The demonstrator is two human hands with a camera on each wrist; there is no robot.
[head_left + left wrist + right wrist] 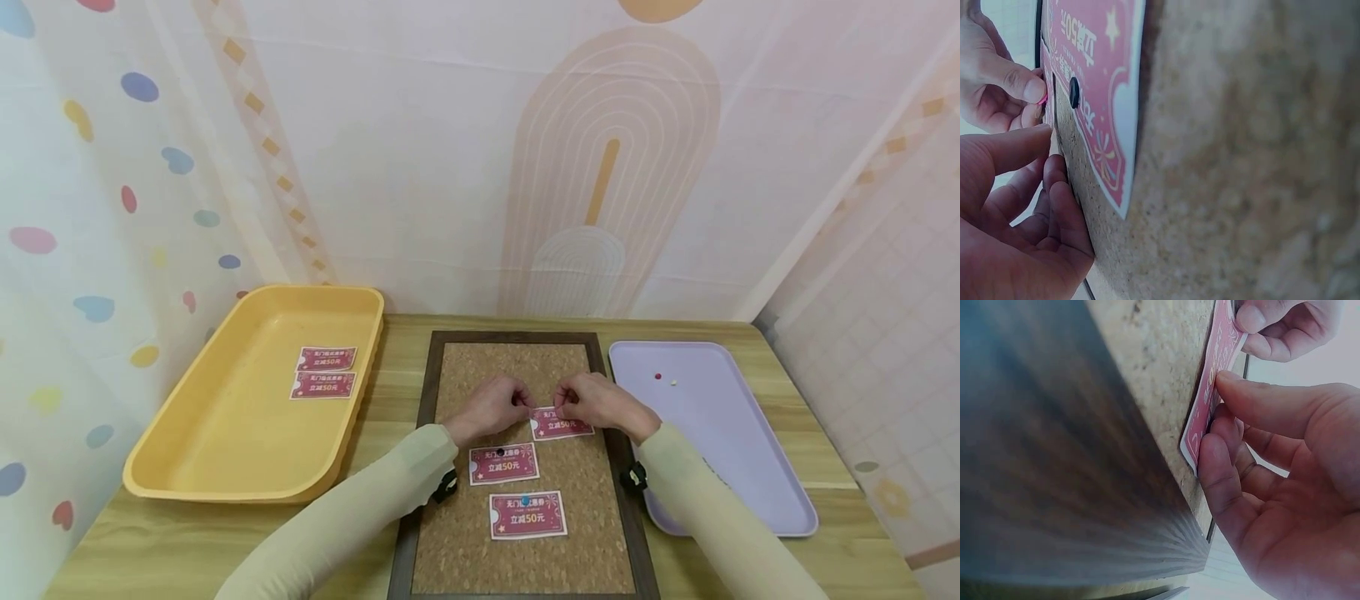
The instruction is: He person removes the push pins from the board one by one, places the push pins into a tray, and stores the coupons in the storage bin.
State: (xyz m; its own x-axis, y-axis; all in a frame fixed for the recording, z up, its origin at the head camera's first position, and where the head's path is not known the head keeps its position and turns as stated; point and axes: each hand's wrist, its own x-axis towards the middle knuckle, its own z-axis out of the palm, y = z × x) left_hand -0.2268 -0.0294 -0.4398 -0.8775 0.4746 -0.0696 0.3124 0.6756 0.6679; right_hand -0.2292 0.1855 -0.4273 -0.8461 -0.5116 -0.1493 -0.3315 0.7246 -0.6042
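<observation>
A pink-red paper coupon (562, 427) lies at the right side of a framed cork board (585, 500). My left hand (491, 408) pinches the coupon's upper left corner between thumb and curled fingers. At its top edge, my right hand (603, 404) holds a small pink push pin (1043, 99), mostly hidden by the thumb and fingertips. Lower on the board, a second coupon (504, 468) carries a black push pin (1074, 92). Below it, a third coupon (528, 521) has a blue push pin (526, 500) near its top.
On the left stands a yellow tray (247, 433) with two more coupons (324, 385). A lilac tray (720, 417) on the right has a red pin (657, 376) and a pale pin (673, 382) in it. A patterned curtain (420, 167) hangs behind the wooden table (397, 375).
</observation>
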